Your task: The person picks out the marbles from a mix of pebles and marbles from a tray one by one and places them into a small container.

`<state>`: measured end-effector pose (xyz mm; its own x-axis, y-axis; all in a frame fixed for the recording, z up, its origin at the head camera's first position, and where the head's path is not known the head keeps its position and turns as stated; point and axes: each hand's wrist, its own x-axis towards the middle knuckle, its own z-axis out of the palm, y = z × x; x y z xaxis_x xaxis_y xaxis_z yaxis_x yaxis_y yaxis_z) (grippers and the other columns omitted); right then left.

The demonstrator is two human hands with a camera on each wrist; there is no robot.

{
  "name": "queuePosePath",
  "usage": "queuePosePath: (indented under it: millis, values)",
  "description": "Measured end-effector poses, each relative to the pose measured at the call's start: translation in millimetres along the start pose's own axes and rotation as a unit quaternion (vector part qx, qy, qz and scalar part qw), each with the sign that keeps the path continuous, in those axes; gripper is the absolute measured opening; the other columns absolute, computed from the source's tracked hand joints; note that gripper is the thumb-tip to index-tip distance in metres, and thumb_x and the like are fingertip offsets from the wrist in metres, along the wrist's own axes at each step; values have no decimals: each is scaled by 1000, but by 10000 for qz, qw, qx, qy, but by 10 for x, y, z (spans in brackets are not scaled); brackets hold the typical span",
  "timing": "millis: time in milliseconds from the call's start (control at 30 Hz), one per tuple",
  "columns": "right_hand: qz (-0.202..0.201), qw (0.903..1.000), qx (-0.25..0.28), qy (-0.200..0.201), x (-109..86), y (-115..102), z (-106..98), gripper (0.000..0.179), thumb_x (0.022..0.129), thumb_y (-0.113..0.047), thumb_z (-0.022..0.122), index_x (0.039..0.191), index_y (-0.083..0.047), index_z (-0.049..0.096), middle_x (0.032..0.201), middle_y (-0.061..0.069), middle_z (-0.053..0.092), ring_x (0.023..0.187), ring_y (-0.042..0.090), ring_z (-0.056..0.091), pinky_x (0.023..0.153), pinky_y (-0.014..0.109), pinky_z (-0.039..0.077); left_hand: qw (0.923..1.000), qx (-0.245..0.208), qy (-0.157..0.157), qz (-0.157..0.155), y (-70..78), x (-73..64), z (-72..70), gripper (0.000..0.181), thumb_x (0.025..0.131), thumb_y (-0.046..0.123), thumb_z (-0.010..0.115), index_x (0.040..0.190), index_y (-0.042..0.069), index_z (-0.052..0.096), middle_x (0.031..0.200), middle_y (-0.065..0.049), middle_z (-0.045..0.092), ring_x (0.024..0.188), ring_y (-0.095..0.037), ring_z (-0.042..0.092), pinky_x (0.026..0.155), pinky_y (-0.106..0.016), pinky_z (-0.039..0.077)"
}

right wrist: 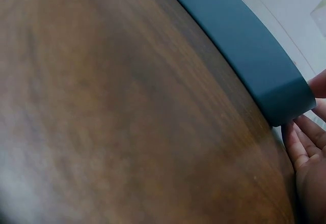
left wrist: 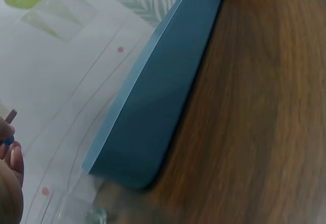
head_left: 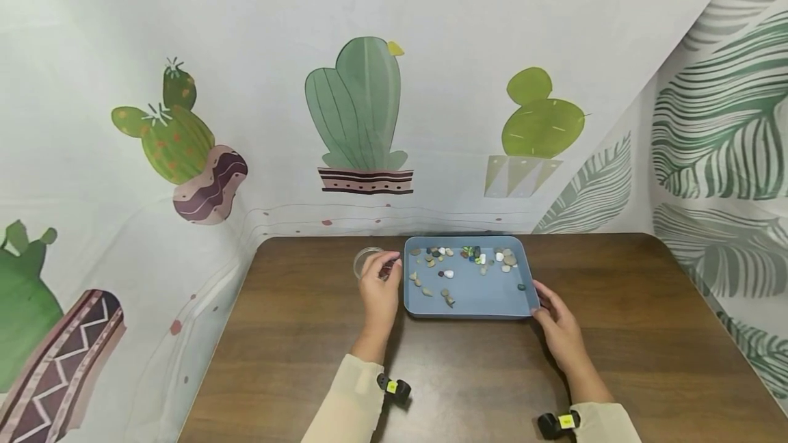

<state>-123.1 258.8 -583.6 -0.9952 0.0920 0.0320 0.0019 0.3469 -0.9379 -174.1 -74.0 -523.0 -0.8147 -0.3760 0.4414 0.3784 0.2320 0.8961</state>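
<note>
Left wrist view: the left hand [head_left: 378, 292] pinches perhaps a small blue piece [left wrist: 9, 140] near the clear round container [head_left: 362, 258], off the blue rectangular tray's [head_left: 486, 296] left edge.

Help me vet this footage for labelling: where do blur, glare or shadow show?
Head: whitish sheen on the wooden table before the blue tray, shadows beside both forearms; left wrist: clear container blurred at the bottom edge, tray's outer wall dim; right wrist: wood grain smeared, pale glare lower left.
</note>
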Motion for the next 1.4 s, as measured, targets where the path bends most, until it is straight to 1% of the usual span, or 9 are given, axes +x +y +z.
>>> queuePosePath:
  millis: [133, 200, 367, 500, 667, 733, 1033, 1233, 1400]
  values:
    - [-58, 10000, 49, 10, 3, 4, 3, 51, 105, -11, 50, 155, -14, 40, 154, 20, 45, 119, -12, 45, 91, -1, 39, 9998, 11, 158, -73, -81, 23, -110, 14, 87, -6, 72, 101, -7, 74, 108, -26, 66, 91, -38, 64, 73, -24, 55]
    - [-103, 9999, 86, 19, 8, 5, 5, 51, 104, -11, 50, 155, -14, 41, 154, 21, 45, 119, -13, 45, 91, -1, 39, 9998, 12, 202, -89, -111, 34, -174, 15, 87, -5, 72, 102, -4, 75, 108, -23, 66, 92, -35, 64, 74, -24, 56]
    - [-141, 9998, 97, 30, 10, 10, 9, 51, 104, -10, 50, 154, -13, 41, 154, 22, 45, 119, -13, 45, 92, -1, 38, 9990, 173, 355, -212, -171, 76, -316, 16, 88, -2, 72, 103, 0, 75, 106, -18, 66, 91, -25, 65, 77, -16, 54]
    - [-108, 9999, 48, 49, 6, 24, 13, 51, 104, -10, 50, 154, -13, 41, 154, 21, 45, 119, -13, 45, 92, -1, 38, 9979, 217, 481, -364, -215, 108, -424, 14, 88, 0, 73, 102, -1, 74, 105, -17, 65, 90, -18, 63, 76, -12, 52]
    - [-127, 9999, 45, 80, 19, 41, 18, 50, 104, -8, 49, 153, -11, 42, 153, 22, 45, 118, -14, 45, 92, -1, 38, 9972, 179, 567, -448, -285, 149, -536, 14, 88, 1, 74, 101, -3, 74, 103, -18, 65, 88, -18, 62, 73, -11, 51]
    - [-142, 9998, 53, 93, 25, 46, 20, 50, 103, -7, 49, 153, -11, 42, 153, 22, 45, 117, -14, 45, 92, -1, 39, 9969, 303, 557, -458, -317, 160, -567, 13, 88, 3, 75, 100, -1, 75, 101, -17, 66, 87, -18, 61, 72, -11, 51]
    - [-146, 9998, 47, 85, 25, 40, 16, 51, 104, -8, 49, 154, -12, 42, 153, 21, 45, 117, -12, 46, 91, -1, 39, 9928, 980, 474, -509, -359, 157, -620, 14, 88, 4, 75, 101, 0, 75, 98, -12, 67, 85, -15, 61, 68, -12, 50]
    - [-76, 10000, -10, 53, 21, 28, 6, 50, 104, -10, 49, 154, -13, 42, 154, 20, 44, 117, -12, 44, 91, -1, 38, 9908, 1189, 397, -510, -385, 158, -621, 12, 88, 5, 75, 100, 3, 76, 97, -11, 67, 80, -15, 62, 68, -14, 51]
    - [-75, 10000, -11, 50, 18, 30, 6, 50, 104, -10, 49, 154, -13, 42, 154, 20, 44, 118, -13, 44, 91, -1, 38, 9897, 1284, 285, -572, -407, 153, -631, 15, 89, 9, 75, 104, 4, 76, 103, -9, 68, 85, -17, 63, 70, -15, 52]
